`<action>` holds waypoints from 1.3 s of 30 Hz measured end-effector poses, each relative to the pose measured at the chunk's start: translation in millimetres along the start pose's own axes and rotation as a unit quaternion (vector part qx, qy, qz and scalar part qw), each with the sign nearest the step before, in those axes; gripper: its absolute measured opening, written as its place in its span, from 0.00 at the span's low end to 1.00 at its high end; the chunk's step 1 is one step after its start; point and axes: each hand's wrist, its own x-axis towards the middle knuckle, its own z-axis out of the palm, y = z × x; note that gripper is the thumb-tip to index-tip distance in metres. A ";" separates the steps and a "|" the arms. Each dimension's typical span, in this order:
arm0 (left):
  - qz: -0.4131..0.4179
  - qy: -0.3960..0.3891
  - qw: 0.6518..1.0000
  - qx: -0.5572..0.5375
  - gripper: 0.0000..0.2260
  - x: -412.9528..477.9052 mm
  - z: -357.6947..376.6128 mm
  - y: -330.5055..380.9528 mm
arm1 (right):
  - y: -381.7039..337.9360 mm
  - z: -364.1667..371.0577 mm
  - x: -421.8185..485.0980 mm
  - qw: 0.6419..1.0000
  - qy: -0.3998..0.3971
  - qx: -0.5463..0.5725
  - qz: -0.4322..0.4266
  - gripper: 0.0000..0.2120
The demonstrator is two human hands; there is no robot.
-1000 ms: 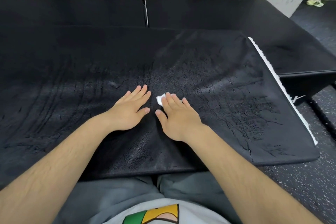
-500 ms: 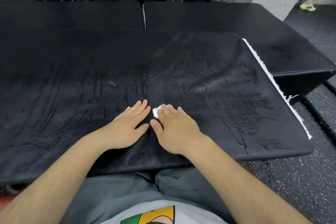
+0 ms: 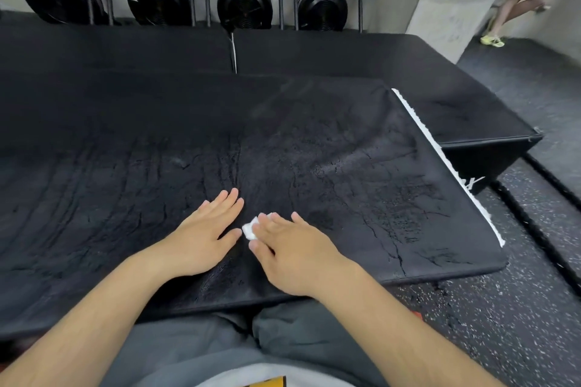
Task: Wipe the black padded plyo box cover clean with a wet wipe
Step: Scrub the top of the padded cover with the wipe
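Observation:
The black padded plyo box cover (image 3: 330,141) fills the middle of the head view, cracked and worn, with a torn white strip along its right edge. My right hand (image 3: 294,256) lies flat on it near the front edge, fingers straight, pressing a small folded white wet wipe (image 3: 250,229) that peeks out at its left side. My left hand (image 3: 201,236) rests flat on the cover just left of the wipe, fingers straight and holding nothing.
Two more black padded boxes (image 3: 361,72) stand behind the cover, with round black fan units (image 3: 245,3) on a rack by the wall. Speckled rubber floor (image 3: 503,324) lies to the right. A person's legs (image 3: 515,12) are at the far right.
Both hands have drawn back toward me along the cover, the right one dragging the wipe with it. The wipe now shows more at the hand's left side.

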 end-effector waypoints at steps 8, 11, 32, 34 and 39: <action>0.017 -0.036 0.999 -0.034 0.28 -19.0 -0.7 -0.2 | -8.8 6.1 -23.9 1.000 0.011 0.005 -0.029 0.25; 0.016 -0.042 0.998 -0.034 0.28 -17.2 0.5 -0.7 | -9.6 10.0 -24.5 1.000 0.012 0.005 -0.025 0.25; -0.020 -0.089 0.987 -0.129 0.32 -14.3 -2.8 -11.6 | -9.3 31.0 -73.3 0.990 0.103 -0.093 0.022 0.27; -0.020 -0.089 0.984 -0.150 0.32 -10.2 -5.2 -5.6 | -25.1 43.9 -59.8 0.990 0.111 -0.089 -0.019 0.27; -0.013 -0.081 0.987 -0.142 0.31 -9.9 -4.8 -3.3 | -18.9 43.2 -71.0 0.990 0.112 -0.084 -0.006 0.26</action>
